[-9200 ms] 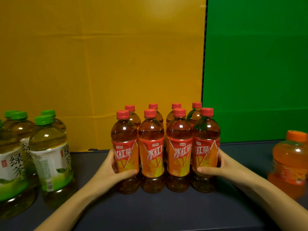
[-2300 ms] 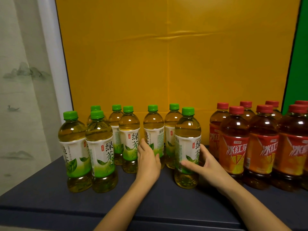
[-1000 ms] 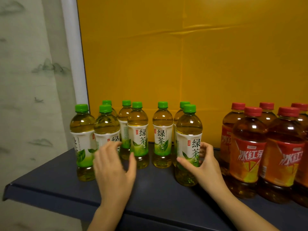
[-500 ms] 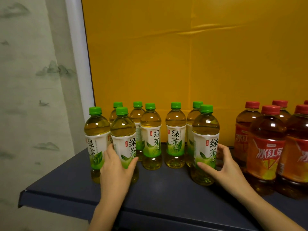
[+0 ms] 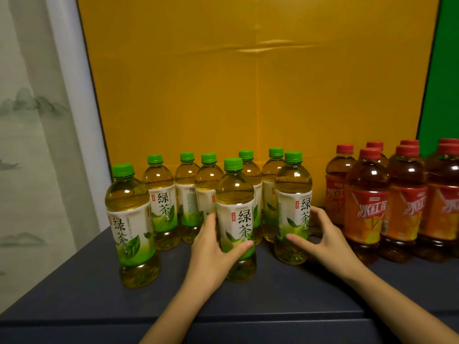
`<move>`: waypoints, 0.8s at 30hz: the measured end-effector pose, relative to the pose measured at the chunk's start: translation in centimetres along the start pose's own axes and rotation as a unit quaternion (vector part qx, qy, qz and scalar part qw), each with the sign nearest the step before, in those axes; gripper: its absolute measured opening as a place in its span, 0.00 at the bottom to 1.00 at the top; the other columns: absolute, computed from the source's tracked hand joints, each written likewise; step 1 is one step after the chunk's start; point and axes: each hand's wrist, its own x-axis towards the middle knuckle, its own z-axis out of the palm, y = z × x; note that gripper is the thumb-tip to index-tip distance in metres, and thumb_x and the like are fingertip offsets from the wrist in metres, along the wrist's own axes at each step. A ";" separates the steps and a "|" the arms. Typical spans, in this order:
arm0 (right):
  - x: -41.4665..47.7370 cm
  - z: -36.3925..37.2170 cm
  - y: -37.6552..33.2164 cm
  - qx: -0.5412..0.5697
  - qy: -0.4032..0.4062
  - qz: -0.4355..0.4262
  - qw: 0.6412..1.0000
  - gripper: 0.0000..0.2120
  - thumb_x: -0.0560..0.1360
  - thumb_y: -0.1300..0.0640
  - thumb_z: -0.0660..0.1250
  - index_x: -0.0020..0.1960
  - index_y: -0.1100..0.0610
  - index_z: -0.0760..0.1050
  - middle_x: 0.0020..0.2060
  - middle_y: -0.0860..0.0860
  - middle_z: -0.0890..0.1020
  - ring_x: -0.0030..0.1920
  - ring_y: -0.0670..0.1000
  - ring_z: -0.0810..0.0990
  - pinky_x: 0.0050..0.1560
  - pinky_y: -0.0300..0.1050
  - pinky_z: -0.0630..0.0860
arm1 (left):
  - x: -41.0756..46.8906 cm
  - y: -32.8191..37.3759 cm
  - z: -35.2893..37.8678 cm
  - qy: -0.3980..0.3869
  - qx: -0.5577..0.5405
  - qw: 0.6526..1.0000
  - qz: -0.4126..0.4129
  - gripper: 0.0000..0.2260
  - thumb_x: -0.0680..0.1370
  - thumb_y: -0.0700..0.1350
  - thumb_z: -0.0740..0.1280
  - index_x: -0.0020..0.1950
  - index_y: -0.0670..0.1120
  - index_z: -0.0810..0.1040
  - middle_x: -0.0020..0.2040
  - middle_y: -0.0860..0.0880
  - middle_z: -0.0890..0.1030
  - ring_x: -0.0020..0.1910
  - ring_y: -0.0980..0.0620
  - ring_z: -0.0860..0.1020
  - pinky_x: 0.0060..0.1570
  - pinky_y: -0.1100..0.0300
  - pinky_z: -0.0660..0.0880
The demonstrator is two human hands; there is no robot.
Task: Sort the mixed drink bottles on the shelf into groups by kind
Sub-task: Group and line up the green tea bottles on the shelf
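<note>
Several green tea bottles with green caps stand on the dark shelf (image 5: 74, 289). My left hand (image 5: 213, 254) grips one green tea bottle (image 5: 236, 207) at the front middle, fingers wrapped round its lower label. My right hand (image 5: 323, 239) holds another green tea bottle (image 5: 293, 194) just to the right, thumb in front and fingers behind. A further green tea bottle (image 5: 129, 219) stands alone at the front left. The other green tea bottles (image 5: 186, 187) form a row behind. Several red-capped iced tea bottles (image 5: 367, 204) stand grouped at the right.
A yellow panel (image 5: 248, 83) backs the shelf, with a green panel (image 5: 444, 70) at the far right. A curtain with a landscape print (image 5: 32, 145) hangs at the left. The shelf's front edge runs near the bottom of the view.
My left hand has slid its green tea bottle to the right, from beside the front-left bottle to next to the bottle in my right hand. The camera has shifted slightly right.
</note>
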 end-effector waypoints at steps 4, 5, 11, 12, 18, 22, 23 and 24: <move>0.0 -0.1 0.0 0.004 0.008 -0.009 1.000 0.36 0.59 0.46 0.74 0.64 0.48 0.64 0.57 0.43 0.77 0.55 0.42 0.76 0.51 0.36 0.75 | 1.5 0.0 0.9 -0.052 -0.051 0.997 0.006 0.26 0.65 0.45 0.77 0.54 0.62 0.68 0.59 0.53 0.78 0.59 0.56 0.77 0.58 0.54 0.76; 0.1 -0.1 0.1 0.004 0.009 -0.011 1.000 0.36 0.58 0.45 0.74 0.63 0.47 0.64 0.56 0.42 0.77 0.55 0.42 0.76 0.51 0.37 0.75 | 1.8 0.0 1.1 -0.060 -0.065 0.996 0.008 0.26 0.66 0.42 0.76 0.54 0.61 0.69 0.60 0.52 0.78 0.59 0.56 0.77 0.58 0.56 0.77; 0.3 0.1 0.1 0.009 0.003 -0.023 1.000 0.38 0.57 0.43 0.74 0.63 0.48 0.64 0.55 0.41 0.76 0.55 0.42 0.77 0.52 0.38 0.76 | 2.3 -0.1 2.0 -0.088 -0.109 0.990 -0.003 0.26 0.67 0.39 0.75 0.57 0.59 0.68 0.61 0.51 0.77 0.60 0.55 0.77 0.58 0.56 0.76; 0.4 0.2 0.2 0.009 0.001 -0.024 1.000 0.38 0.57 0.43 0.74 0.63 0.48 0.64 0.55 0.41 0.77 0.54 0.42 0.77 0.52 0.39 0.76 | 2.4 -0.1 2.1 -0.093 -0.109 0.990 -0.004 0.26 0.67 0.39 0.75 0.57 0.58 0.68 0.61 0.51 0.77 0.60 0.55 0.77 0.59 0.56 0.76; 0.5 0.4 0.2 0.018 0.002 -0.025 1.000 0.37 0.57 0.44 0.73 0.62 0.47 0.64 0.54 0.40 0.76 0.54 0.40 0.77 0.53 0.39 0.76 | 2.3 -0.1 2.8 -0.089 -0.109 0.990 -0.007 0.26 0.67 0.41 0.75 0.60 0.56 0.68 0.62 0.52 0.77 0.61 0.56 0.76 0.62 0.53 0.74; 0.3 0.4 0.0 -0.001 0.001 -0.022 1.000 0.41 0.56 0.40 0.74 0.64 0.47 0.62 0.57 0.39 0.72 0.58 0.40 0.71 0.57 0.34 0.69 | 1.5 0.2 2.1 -0.090 -0.057 0.994 0.018 0.24 0.67 0.50 0.75 0.59 0.58 0.68 0.61 0.60 0.74 0.60 0.63 0.74 0.61 0.65 0.72; 0.2 0.2 0.0 -0.012 0.033 -0.031 0.999 0.42 0.56 0.37 0.74 0.65 0.48 0.62 0.58 0.42 0.71 0.60 0.42 0.70 0.59 0.36 0.67 | 1.0 0.1 1.6 -0.059 -0.033 0.997 0.028 0.25 0.66 0.56 0.74 0.60 0.57 0.69 0.60 0.60 0.74 0.60 0.64 0.74 0.60 0.67 0.71; 0.0 -0.2 -0.2 -0.019 0.077 -0.050 0.996 0.40 0.57 0.34 0.72 0.64 0.49 0.64 0.58 0.44 0.71 0.59 0.44 0.70 0.60 0.38 0.68 | 0.5 -0.1 0.9 -0.014 -0.008 0.999 0.040 0.26 0.66 0.60 0.72 0.60 0.56 0.70 0.59 0.60 0.75 0.58 0.64 0.74 0.58 0.69 0.71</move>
